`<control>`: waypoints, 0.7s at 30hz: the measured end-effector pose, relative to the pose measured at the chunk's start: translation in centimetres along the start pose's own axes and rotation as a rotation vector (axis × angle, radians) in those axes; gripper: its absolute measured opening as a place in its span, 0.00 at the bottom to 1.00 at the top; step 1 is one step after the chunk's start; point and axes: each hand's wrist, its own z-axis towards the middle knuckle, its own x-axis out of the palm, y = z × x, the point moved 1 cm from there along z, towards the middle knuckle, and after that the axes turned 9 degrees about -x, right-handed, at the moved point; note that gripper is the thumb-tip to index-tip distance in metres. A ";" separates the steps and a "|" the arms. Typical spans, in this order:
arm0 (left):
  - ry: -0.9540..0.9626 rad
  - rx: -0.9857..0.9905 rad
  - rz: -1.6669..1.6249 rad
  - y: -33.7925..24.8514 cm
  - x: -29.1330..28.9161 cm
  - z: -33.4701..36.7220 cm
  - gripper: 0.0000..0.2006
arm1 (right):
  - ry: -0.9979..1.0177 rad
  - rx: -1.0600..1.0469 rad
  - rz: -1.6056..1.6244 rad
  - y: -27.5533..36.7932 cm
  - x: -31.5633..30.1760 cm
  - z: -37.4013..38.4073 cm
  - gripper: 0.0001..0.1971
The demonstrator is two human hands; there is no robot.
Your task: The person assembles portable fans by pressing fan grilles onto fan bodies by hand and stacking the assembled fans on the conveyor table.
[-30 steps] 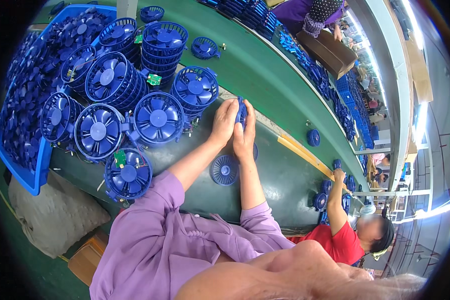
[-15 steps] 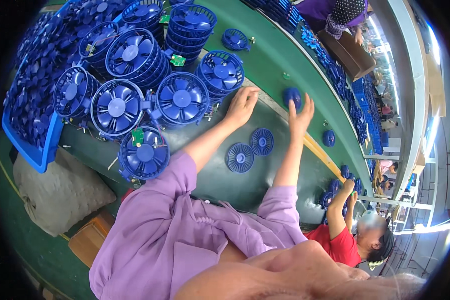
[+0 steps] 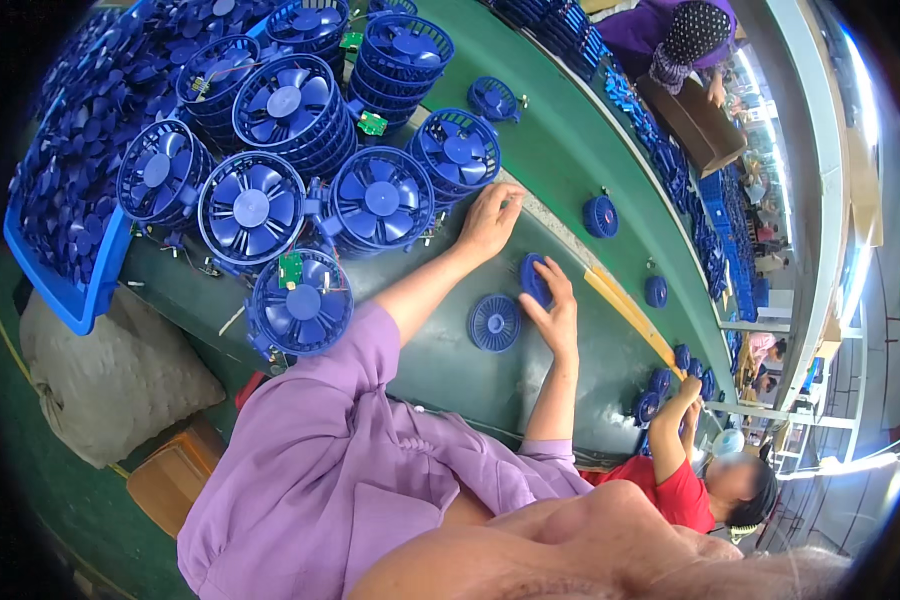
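Note:
My left hand (image 3: 490, 222) rests by the edge of the dark work table, beside a stack of blue fan housings (image 3: 457, 150). Its fingers are loosely bent and nothing shows in them. Over the table, my right hand (image 3: 555, 312) has thumb and fingers apart around the near side of a round blue fan grille (image 3: 534, 278); whether it touches the grille I cannot tell. A second slotted blue grille (image 3: 495, 322) lies flat just left of that hand. On the green belt beyond stands a closed blue fan unit (image 3: 600, 215).
Several stacked fan housings with blades (image 3: 252, 208) crowd the left, some with a green circuit board (image 3: 290, 268) and wires. Behind them is a blue crate (image 3: 90, 300) of loose blades. A yellow strip (image 3: 635, 322) lines the belt. A co-worker in red (image 3: 675, 480) works at right.
My right hand has drawn back from the fan unit on the belt to the grille on the table. The fan unit now stands free of it. The left hand has barely moved.

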 end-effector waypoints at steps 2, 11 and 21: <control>0.009 -0.027 -0.022 -0.3 0.6 -0.2 0.08 | -0.108 0.043 0.276 -1.7 -0.2 1.1 0.25; 0.042 -0.113 0.025 -0.8 -0.5 -0.6 0.11 | -0.356 0.232 0.714 -1.6 1.3 15.9 0.19; 0.069 -0.115 -0.047 -1.5 0.6 -0.4 0.10 | -0.274 0.117 0.205 -5.9 4.6 29.1 0.25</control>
